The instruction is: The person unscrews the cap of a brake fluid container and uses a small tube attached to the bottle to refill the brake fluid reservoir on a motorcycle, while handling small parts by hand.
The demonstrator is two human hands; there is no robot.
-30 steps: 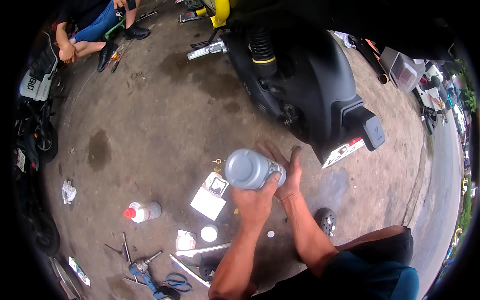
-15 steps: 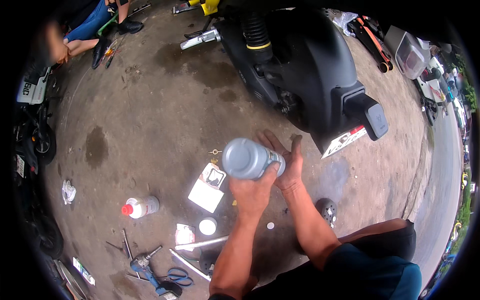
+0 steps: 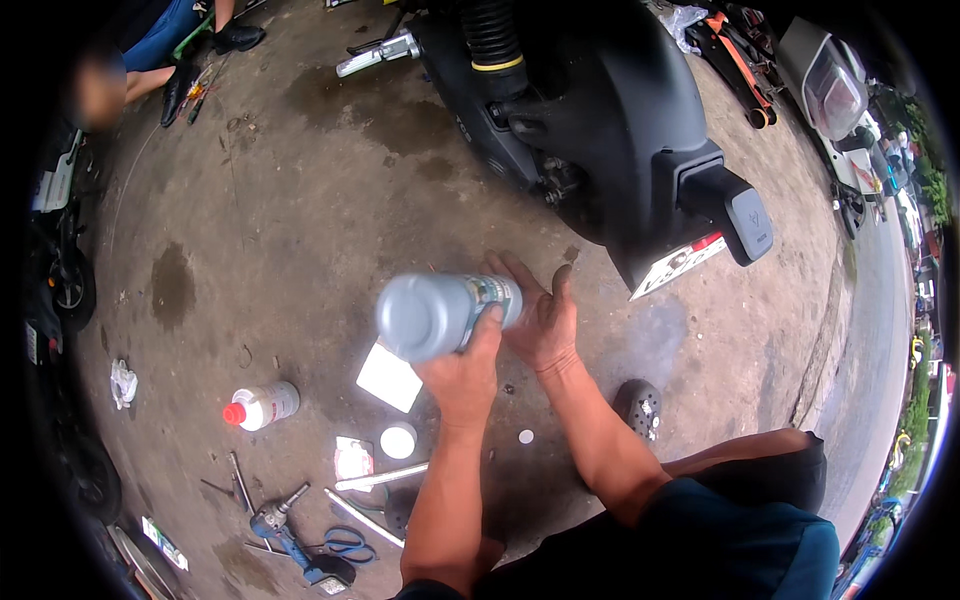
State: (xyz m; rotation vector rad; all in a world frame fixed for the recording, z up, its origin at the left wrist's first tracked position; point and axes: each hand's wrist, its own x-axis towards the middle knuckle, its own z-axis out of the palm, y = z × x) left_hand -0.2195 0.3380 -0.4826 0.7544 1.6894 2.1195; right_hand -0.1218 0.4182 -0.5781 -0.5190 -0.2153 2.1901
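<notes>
My left hand (image 3: 455, 370) grips a grey bottle (image 3: 420, 315), tilted on its side with its round base toward the lower left. My right hand (image 3: 535, 320) is open beside the bottle's far end, palm up with fingers bent and spread; that end partly hides it. Below lie a white card (image 3: 388, 380), a white round piece (image 3: 398, 441) and two light metal bars (image 3: 382, 475). A white bottle with a red cap (image 3: 262, 405) lies to the left.
A black scooter (image 3: 600, 120) stands ahead. A person (image 3: 160, 25) sits upper left, near parked scooters (image 3: 65, 270). A blue power tool (image 3: 295, 540), scissors (image 3: 348, 543) and rods lie lower left. A jack (image 3: 730, 65) and road (image 3: 870, 320) are at right.
The grey bottle and both hands have moved left, with the bottle turned more onto its side. My right hand stays open.
</notes>
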